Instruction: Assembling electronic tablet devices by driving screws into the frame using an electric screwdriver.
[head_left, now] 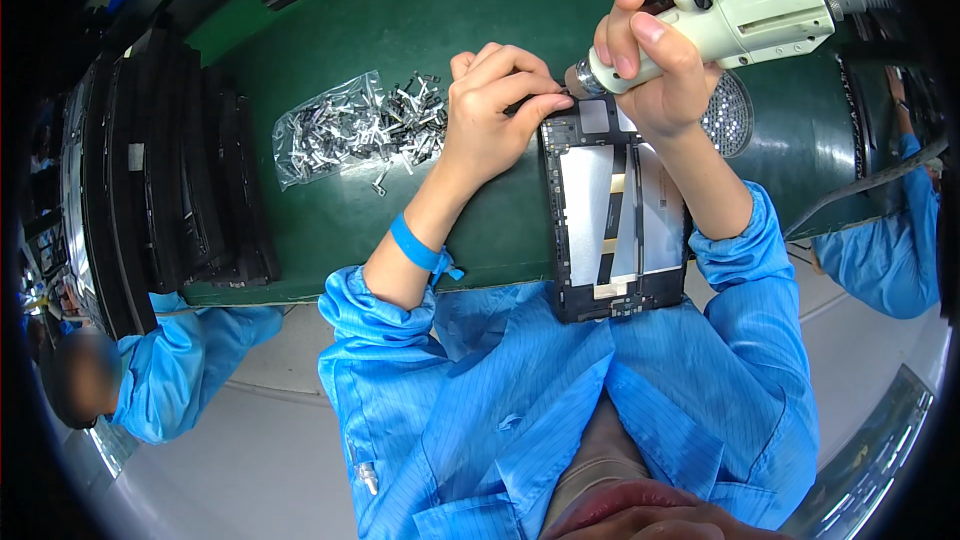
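My right hand [665,65] is wrapped round a pale green electric screwdriver [745,25], with its cable running off to the right. The driver's tip points down at the far left corner of an opened tablet [617,210], which lies partly over the table's near edge with its inner metal plates showing. At that same corner my left hand [500,100] pinches with thumb and forefinger. Whatever sits between those fingertips is too small or hidden to make out. A blue wrist strap [415,242] circles my left wrist.
Left of my hand, a clear plastic bag [325,130] spills many small metal and black parts [415,115] onto the green table [400,225]. Stacked black trays [170,170] stand farther left. A round dish of screws [728,115] is behind my right wrist. Co-workers in blue sit at both sides.
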Action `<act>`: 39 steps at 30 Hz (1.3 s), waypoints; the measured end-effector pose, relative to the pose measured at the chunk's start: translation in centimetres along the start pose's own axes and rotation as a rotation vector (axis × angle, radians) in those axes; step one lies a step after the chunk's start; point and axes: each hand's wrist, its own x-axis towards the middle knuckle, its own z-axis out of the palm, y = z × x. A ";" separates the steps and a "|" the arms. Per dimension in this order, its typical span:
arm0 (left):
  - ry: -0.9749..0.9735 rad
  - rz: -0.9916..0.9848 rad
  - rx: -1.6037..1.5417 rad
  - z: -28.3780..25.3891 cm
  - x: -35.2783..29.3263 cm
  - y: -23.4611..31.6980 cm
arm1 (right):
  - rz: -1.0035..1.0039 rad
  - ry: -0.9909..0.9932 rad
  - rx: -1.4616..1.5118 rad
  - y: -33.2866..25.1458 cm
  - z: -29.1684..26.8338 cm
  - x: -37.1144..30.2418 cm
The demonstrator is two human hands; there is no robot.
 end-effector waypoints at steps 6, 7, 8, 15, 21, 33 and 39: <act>-0.007 -0.036 -0.101 0.2 0.0 0.0 | -0.608 -0.857 0.605 4.5 -2.5 4.7; -0.006 -0.045 -0.106 0.0 -0.2 0.0 | -0.286 -0.461 0.319 1.9 -0.9 1.6; -0.006 -0.043 -0.107 0.1 -0.2 0.0 | 0.026 -0.061 0.024 0.2 -0.1 0.0; 0.015 -0.064 -0.189 0.5 -0.1 -0.1 | -0.007 -0.043 0.028 0.0 -0.5 0.1; 0.029 -0.200 -0.349 0.9 -0.5 0.2 | 0.002 -0.042 0.061 0.0 -0.3 0.0; 0.006 -0.674 -1.186 0.8 -0.3 2.7 | -0.074 -0.016 0.061 0.0 -0.3 0.4; 0.058 -0.696 -1.345 2.4 -0.6 3.1 | -0.096 0.002 0.042 -0.4 0.1 0.4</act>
